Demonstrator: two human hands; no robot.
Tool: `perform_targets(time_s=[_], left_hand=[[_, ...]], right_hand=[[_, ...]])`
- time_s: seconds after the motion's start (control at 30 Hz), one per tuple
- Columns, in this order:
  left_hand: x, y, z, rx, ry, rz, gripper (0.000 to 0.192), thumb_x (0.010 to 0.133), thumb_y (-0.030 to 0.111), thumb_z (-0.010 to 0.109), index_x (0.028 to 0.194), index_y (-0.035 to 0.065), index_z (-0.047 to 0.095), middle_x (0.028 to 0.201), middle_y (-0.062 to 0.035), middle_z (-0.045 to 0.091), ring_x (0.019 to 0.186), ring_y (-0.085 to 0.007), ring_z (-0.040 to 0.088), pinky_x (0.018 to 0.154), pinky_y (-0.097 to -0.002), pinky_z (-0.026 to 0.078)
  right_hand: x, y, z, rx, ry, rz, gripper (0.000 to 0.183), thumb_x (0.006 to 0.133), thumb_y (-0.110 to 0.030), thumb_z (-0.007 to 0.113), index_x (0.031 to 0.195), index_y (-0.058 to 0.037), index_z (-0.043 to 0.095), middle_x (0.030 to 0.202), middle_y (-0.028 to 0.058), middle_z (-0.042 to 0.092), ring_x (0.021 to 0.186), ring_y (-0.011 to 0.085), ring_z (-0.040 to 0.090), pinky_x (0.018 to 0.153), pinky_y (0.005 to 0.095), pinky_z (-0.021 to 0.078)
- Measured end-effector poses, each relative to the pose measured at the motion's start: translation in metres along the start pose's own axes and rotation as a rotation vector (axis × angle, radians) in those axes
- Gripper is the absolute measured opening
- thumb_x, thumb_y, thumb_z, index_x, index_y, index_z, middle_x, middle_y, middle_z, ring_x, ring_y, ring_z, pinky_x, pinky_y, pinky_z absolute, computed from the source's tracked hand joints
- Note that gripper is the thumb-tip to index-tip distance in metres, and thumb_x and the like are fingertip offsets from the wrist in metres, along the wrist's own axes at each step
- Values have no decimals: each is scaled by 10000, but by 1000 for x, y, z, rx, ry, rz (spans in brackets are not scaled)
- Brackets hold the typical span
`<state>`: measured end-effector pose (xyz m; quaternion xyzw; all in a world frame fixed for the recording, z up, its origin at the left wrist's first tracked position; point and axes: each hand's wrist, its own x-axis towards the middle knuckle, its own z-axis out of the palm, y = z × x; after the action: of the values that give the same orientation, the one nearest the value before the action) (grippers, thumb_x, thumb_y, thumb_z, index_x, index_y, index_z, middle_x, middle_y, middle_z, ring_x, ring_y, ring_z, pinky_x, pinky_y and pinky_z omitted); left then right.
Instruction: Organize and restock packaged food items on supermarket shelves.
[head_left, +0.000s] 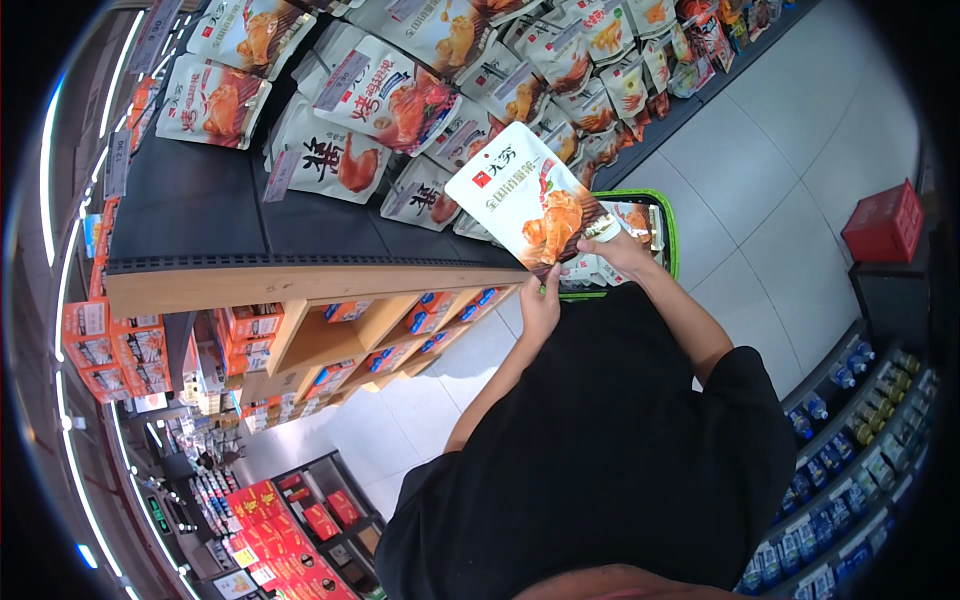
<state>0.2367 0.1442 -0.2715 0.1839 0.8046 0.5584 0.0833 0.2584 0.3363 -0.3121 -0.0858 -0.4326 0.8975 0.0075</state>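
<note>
A large white snack pouch (540, 202) with a picture of roasted chicken drumsticks is held up in front of the shelves, tilted. My right hand (621, 253) grips its right edge, with the thumb on the front. At the pouch's bottom corner, the fingers of my left hand (540, 306) pinch the edge. Beneath my right hand stands a shopping basket with a green rim (670, 217), partly hidden by the pouch and my arm. Several similar pouches (637, 219) lie inside it.
Dark shelving (195, 202) with hanging snack pouches (405, 97) runs along the front. A wooden cubby unit (322, 341) holding boxes stands at the left. Bottled drinks (817, 465) fill curved shelves at the lower right, below a red box (885, 221). Pale floor tiles (735, 195) lie between.
</note>
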Motion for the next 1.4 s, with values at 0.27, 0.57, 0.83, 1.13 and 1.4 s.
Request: perform_targets(time_s=[0.27,0.57,0.83,1.13,1.4], left_hand=[[25,6,-20,-572,-121,-273,419,966,215,598,1292,-11,461,1235,-113,586,1080,-159,592,899,-307,493],[66,39,-25,-737,-3,-253,392,971,205,598,1257,-36,478,1234,-129,591,1111,-188,588,962,-330,479],[60,25,-42,-479,156,-189,449,948,255,639,1248,-61,530,1200,-103,616,1086,-155,576,958,-310,449],[88,94,-124,-408,225,2,406,967,252,613,1210,-68,552,1116,-81,648,979,-107,583,866,-266,486],[124,160,-197,-687,424,89,487,1019,377,473,1277,-35,500,1228,-109,604,1098,-152,582,963,-315,458]], right_hand=[[-1,-4,-5,-138,17,-71,537,808,-137,785,1274,-4,555,1202,54,633,1075,152,579,959,305,456],[8,-7,7,-233,6,-112,423,841,-153,760,1185,-1,566,1031,37,664,859,106,623,742,266,531],[12,-12,28,-240,33,62,310,857,-237,745,1029,-30,591,841,29,658,569,84,595,489,215,454],[60,-98,94,-421,-198,-68,452,1016,-378,486,892,24,651,810,24,663,764,85,602,738,258,488],[119,-164,176,-888,-405,-325,509,1007,-396,496,738,31,562,641,-8,509,656,55,456,608,261,412]])
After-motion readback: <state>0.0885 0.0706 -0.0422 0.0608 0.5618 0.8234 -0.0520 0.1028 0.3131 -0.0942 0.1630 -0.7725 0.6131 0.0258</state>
